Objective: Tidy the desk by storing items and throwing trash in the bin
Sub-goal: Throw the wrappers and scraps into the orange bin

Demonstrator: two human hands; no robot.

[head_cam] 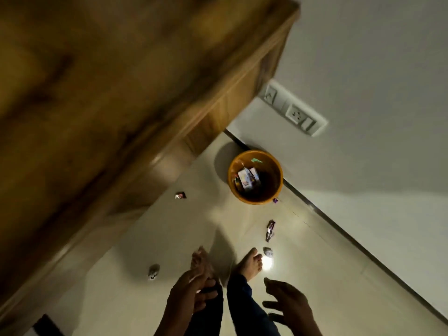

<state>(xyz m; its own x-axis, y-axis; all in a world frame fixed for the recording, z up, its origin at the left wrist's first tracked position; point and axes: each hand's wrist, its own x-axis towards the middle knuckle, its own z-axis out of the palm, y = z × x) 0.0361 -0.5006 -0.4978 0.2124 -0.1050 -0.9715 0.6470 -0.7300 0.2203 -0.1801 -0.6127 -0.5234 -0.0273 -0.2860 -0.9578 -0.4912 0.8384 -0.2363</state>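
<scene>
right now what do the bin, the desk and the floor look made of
The bin looks like orange plastic: smooth, evenly coloured wall with a soft sheen. The desk looks like varnished wood or wood veneer, with brown grain. The floor looks like glossy pale tile, mirroring a light.

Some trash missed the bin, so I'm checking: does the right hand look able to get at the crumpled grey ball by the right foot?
Probably yes. The right hand is open and empty, and the crumpled grey ball lies on bare floor ahead of it with nothing between. The person would likely need to bend down.
</scene>
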